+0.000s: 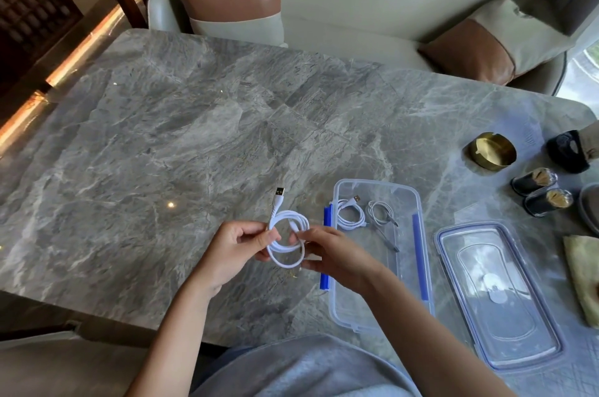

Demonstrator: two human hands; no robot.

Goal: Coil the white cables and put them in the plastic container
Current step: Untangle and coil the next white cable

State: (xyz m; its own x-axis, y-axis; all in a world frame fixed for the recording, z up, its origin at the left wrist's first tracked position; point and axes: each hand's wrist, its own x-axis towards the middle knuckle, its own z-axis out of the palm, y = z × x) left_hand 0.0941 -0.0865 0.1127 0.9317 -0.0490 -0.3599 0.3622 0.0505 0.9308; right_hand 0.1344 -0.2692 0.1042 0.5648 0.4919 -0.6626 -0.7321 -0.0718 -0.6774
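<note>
A white USB cable (288,239) is wound into a loop above the grey marble table, its plug (280,193) sticking up and away from me. My left hand (238,250) pinches the loop's left side and my right hand (327,252) holds its right side. Just right of my hands stands the clear plastic container (409,195) with blue clips. Inside it lie a coiled white cable (350,213) and a thinner grey-white coiled cable (381,215), both near its far end.
The container's clear lid (497,294) lies flat to the right. Beyond it stand a brass ashtray (491,153), two small dark jars (541,191) and a black object (569,150). A yellowish cloth (583,273) lies at the right edge. A sofa with cushions stands behind the table.
</note>
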